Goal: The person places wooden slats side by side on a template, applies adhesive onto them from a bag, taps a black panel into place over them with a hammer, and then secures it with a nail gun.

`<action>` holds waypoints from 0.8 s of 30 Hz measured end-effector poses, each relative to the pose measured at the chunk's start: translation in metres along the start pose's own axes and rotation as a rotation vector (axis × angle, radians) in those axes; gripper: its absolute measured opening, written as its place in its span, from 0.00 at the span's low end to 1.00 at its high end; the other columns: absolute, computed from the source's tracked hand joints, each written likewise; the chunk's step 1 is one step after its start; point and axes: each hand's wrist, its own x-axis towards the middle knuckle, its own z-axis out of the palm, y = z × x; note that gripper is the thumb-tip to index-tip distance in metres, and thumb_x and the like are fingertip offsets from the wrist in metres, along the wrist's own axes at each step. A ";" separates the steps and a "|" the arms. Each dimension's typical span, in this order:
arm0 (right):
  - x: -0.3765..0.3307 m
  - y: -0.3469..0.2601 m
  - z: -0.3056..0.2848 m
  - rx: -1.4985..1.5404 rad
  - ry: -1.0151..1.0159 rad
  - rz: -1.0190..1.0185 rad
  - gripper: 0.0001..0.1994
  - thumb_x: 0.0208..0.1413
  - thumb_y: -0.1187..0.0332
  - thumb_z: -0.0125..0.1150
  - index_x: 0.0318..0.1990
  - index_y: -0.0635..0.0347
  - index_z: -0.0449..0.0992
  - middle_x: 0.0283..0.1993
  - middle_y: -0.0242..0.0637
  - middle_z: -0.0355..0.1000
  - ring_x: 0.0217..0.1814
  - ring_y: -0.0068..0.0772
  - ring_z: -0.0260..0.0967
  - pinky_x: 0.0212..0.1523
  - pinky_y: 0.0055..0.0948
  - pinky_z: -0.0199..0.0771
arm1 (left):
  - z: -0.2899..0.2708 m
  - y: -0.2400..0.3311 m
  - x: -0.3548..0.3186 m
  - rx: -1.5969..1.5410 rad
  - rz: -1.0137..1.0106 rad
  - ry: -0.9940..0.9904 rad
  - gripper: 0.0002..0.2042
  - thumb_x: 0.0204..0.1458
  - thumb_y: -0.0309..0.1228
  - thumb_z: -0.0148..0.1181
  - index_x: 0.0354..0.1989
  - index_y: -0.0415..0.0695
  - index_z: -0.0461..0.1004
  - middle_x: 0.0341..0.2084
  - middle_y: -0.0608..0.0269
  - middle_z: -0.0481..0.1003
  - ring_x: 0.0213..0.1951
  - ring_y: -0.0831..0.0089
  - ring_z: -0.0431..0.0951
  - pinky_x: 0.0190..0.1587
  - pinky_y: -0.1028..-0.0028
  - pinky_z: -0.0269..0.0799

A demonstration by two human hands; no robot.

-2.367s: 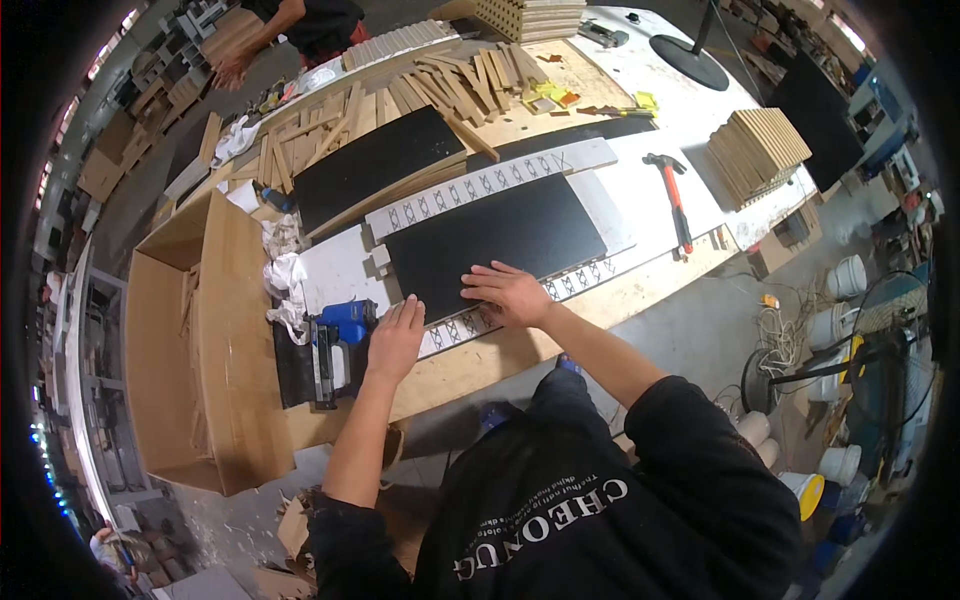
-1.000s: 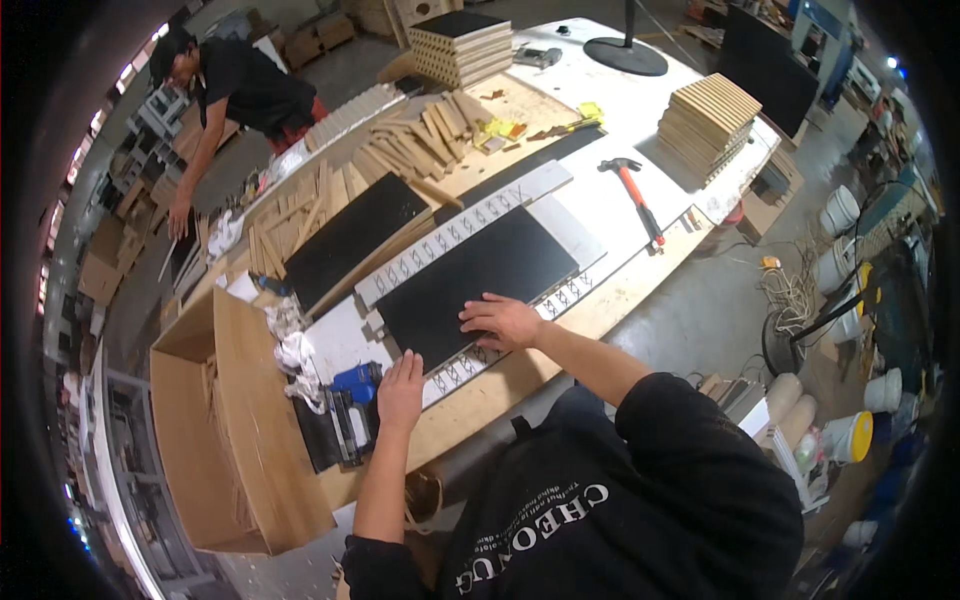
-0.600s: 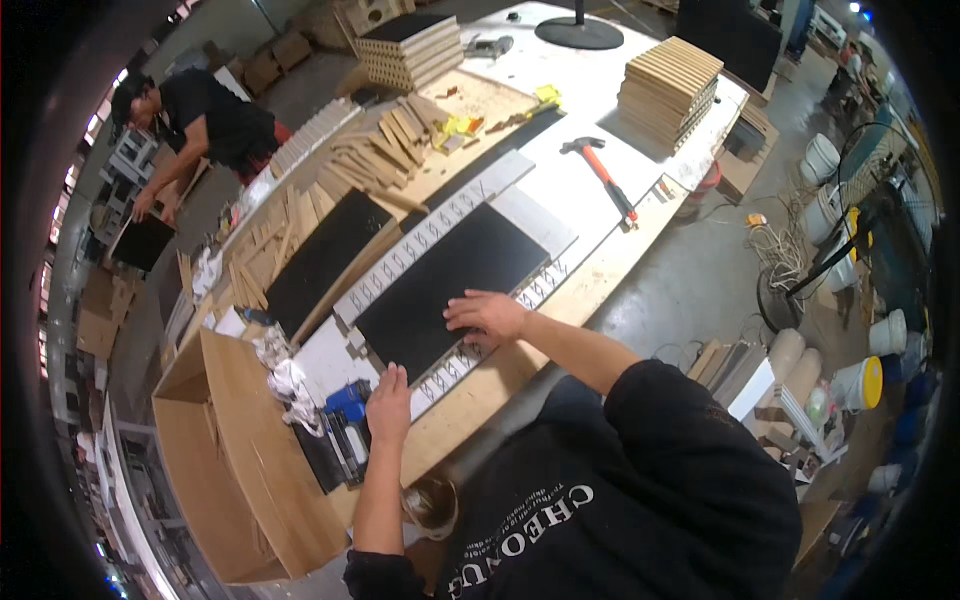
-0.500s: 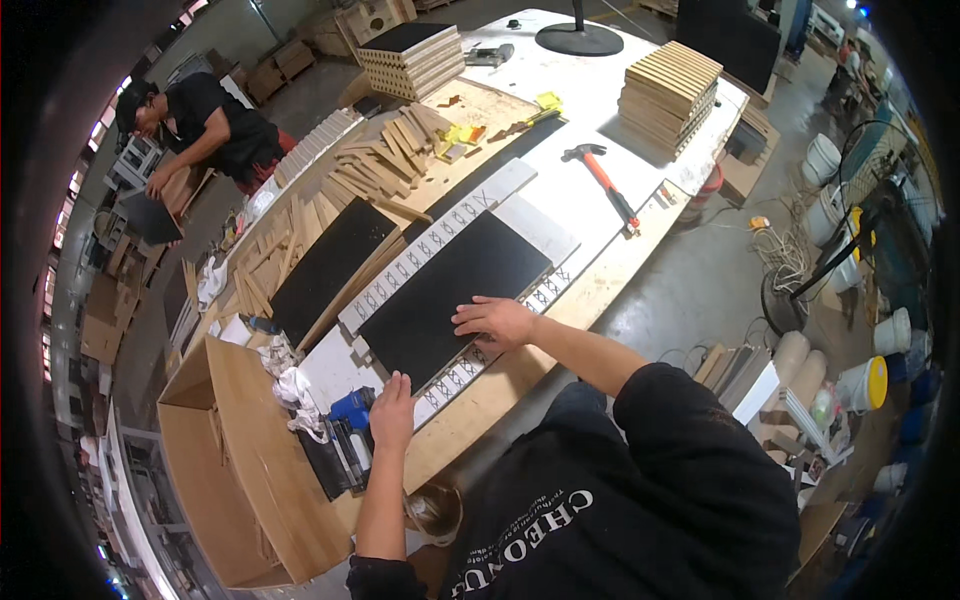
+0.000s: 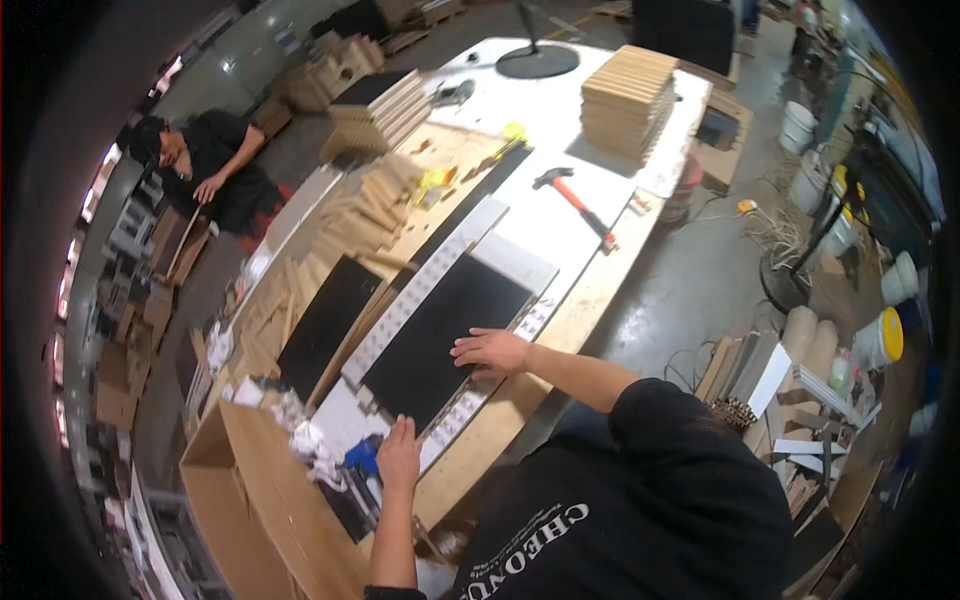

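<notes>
Far left, a co-worker in dark clothes (image 5: 215, 165) bends over boards on the floor, well apart from the bench. Nearer, an open cardboard box (image 5: 265, 500) stands at the bench's left end with a blue tool (image 5: 362, 457) just beside it. The left hand (image 5: 399, 458) lies flat, fingers stretched, on the near left corner of the black panel (image 5: 445, 335), which rests on the long workbench (image 5: 560, 320) between two white perforated strips (image 5: 425, 290). A moment ago this hand sat a touch farther from that corner; it has crept up onto the panel's end, so both palms are now pressing the sheet down. A second black panel (image 5: 325, 320) lies just left of the strips among loose wooden slats (image 5: 370, 215). The right hand (image 5: 490, 352) is spread open, palm down on the panel's near edge, gripping nothing, much as it was half a second back. Neither hand closes around anything; I judge the panel is being seated or squared against the strips. Farther right, a hammer (image 5: 575, 200) with an orange handle lies on the white top, and a stack of pale boards (image 5: 640, 100) stands behind it.
</notes>
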 end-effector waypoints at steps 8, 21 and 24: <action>-0.019 0.020 -0.002 -0.009 0.039 0.026 0.17 0.50 0.61 0.60 0.48 0.50 0.72 0.59 0.35 0.64 0.64 0.39 0.58 0.63 0.47 0.55 | 0.002 0.000 0.006 0.038 -0.003 -0.063 0.23 0.45 0.31 0.59 0.52 0.40 0.68 0.53 0.49 0.67 0.52 0.57 0.70 0.50 0.64 0.69; -0.076 -0.042 -0.013 0.092 0.715 0.917 0.19 0.47 0.67 0.61 0.49 0.55 0.70 0.51 0.40 0.67 0.51 0.39 0.67 0.53 0.35 0.65 | -0.005 0.004 0.008 -0.078 -0.053 -0.056 0.22 0.45 0.31 0.60 0.50 0.37 0.71 0.52 0.47 0.69 0.51 0.55 0.71 0.52 0.66 0.68; -0.060 -0.056 0.002 0.381 0.808 1.116 0.20 0.48 0.68 0.60 0.50 0.57 0.70 0.46 0.42 0.68 0.39 0.39 0.69 0.43 0.31 0.70 | -0.008 0.005 0.010 -0.076 -0.047 -0.086 0.22 0.45 0.31 0.60 0.50 0.37 0.71 0.51 0.46 0.69 0.50 0.55 0.72 0.51 0.66 0.69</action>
